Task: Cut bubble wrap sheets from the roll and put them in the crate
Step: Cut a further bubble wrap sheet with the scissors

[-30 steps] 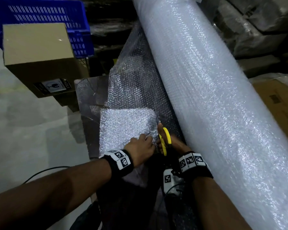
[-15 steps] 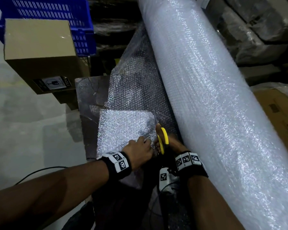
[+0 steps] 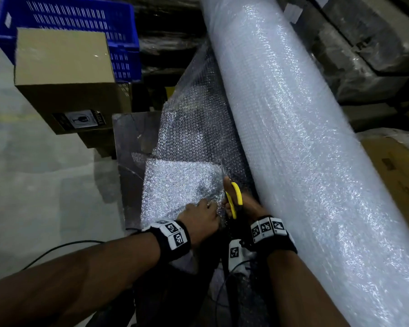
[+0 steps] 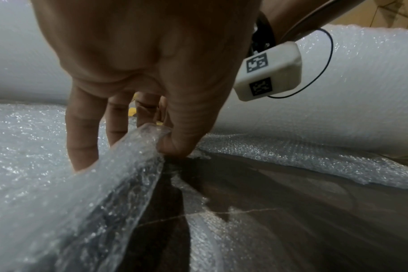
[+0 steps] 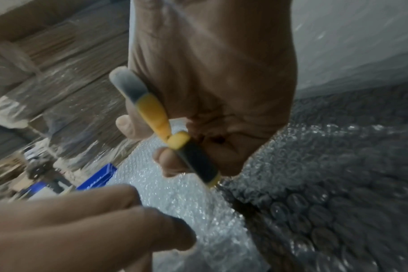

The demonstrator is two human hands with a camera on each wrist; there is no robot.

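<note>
Scissors [image 3: 234,200] gripped in right hand [image 3: 248,206], cutting bubble wrap sheet [image 3: 180,185] beside roll [image 3: 305,138]; left hand [image 3: 202,221] fingers [image 4: 82,132] pinch sheet edge; blue crate [image 3: 80,22] well apart.

my right side is walled off by the big bubble wrap roll [image 3: 300,147], running the whole length. ahead-left, a cardboard box [image 3: 64,74] stands in front of the blue crate [image 3: 85,17], blocking the low straight path to it. bare floor [image 3: 33,185] lies open on the left. a cable [image 3: 57,249] trails there, near my left forearm.
</note>
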